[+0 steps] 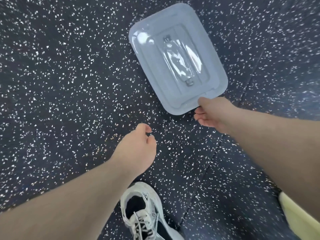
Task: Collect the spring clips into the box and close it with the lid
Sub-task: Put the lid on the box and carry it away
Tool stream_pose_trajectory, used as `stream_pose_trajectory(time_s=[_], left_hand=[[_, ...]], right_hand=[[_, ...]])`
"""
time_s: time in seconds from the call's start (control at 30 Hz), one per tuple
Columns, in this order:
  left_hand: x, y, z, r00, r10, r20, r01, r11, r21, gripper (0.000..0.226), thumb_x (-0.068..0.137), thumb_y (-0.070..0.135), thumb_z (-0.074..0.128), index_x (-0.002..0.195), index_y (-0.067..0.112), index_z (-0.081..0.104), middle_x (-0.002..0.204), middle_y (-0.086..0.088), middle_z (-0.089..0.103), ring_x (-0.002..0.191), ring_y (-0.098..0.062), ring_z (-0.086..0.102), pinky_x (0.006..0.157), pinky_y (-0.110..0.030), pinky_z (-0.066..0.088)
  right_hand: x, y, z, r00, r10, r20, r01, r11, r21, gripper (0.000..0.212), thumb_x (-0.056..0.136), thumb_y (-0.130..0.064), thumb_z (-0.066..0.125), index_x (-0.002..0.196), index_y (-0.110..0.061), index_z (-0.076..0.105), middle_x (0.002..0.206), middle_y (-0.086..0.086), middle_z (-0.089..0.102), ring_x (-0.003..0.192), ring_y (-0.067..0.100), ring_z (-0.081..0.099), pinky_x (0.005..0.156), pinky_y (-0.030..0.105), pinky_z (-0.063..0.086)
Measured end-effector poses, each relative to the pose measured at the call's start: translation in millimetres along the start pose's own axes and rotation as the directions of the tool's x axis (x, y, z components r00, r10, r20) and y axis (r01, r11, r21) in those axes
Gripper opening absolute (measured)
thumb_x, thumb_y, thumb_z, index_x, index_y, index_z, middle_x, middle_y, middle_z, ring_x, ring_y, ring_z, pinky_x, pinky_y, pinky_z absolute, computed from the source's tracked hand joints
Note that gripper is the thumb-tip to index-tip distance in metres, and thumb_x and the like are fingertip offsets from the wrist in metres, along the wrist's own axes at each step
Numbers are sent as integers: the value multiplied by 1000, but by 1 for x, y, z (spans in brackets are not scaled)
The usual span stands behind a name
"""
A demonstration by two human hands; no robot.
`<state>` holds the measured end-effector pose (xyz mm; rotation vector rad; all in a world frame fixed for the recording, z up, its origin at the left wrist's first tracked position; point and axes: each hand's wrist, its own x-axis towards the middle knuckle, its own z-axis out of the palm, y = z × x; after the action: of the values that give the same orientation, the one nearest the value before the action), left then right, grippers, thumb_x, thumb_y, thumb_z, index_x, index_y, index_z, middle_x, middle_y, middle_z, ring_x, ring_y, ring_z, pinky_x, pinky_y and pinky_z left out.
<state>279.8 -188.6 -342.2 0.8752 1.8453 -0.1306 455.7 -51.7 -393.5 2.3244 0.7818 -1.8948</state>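
A pale blue plastic lid [155, 80] with a clear folding handle in its middle lies over the dark speckled floor, tilted with its long side running up-left to down-right. My right hand [213, 115] grips its near edge, thumb on top and fingers curled under. My left hand [138, 144] hovers lower left of the lid, fingers loosely curled, holding nothing that I can see. The box under the lid and any spring clips are hidden from view.
The floor [60, 84] is dark rubber matting with white flecks and seams running diagonally at the right. A white and black sneaker [143, 210] stands at the bottom centre. A pale yellow garment edge [297, 213] shows at the bottom right.
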Motion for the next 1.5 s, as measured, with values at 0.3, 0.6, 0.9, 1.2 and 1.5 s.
stream_pose_trajectory(time_s=[0.3,0.6,0.9,1.2,1.5], left_hand=[[-33,42,23,999,-44,-15,43,995,-90,36,99,30,32,133,30,42,90,5,66,72,-14,65,62,-32,51],[-61,68,44,896,-429,114,376,595,-711,55,104,43,20,117,5,58,82,-14,66,63,-26,60,60,-34,48],[-108,116,74,920,-263,292,391,558,-732,101,84,81,16,126,-3,53,113,-25,66,105,-38,63,92,-51,49],[-143,167,116,975,-159,154,216,838,-500,30,94,42,57,106,17,69,89,-5,79,77,-23,72,72,-39,55],[-180,232,200,976,-114,184,206,752,-627,29,97,16,58,120,-2,61,113,-16,72,102,-31,69,95,-47,51]], right_hand=[[-37,30,-79,975,-43,217,35,998,43,13,85,-5,39,80,-16,41,56,-1,40,45,11,35,47,25,19],[-75,81,-190,974,-54,222,49,998,29,21,99,-6,42,110,-7,60,93,17,71,76,25,73,62,29,55],[-107,133,-301,962,-128,241,124,992,33,25,98,1,51,115,-8,66,108,14,74,90,22,74,74,27,60],[-130,161,-391,920,-49,389,86,993,-79,57,92,13,44,120,-29,69,124,1,67,113,25,62,96,42,51],[-121,182,-464,979,-188,79,198,971,-134,24,92,-5,56,110,-21,53,110,14,57,89,26,53,77,40,47]])
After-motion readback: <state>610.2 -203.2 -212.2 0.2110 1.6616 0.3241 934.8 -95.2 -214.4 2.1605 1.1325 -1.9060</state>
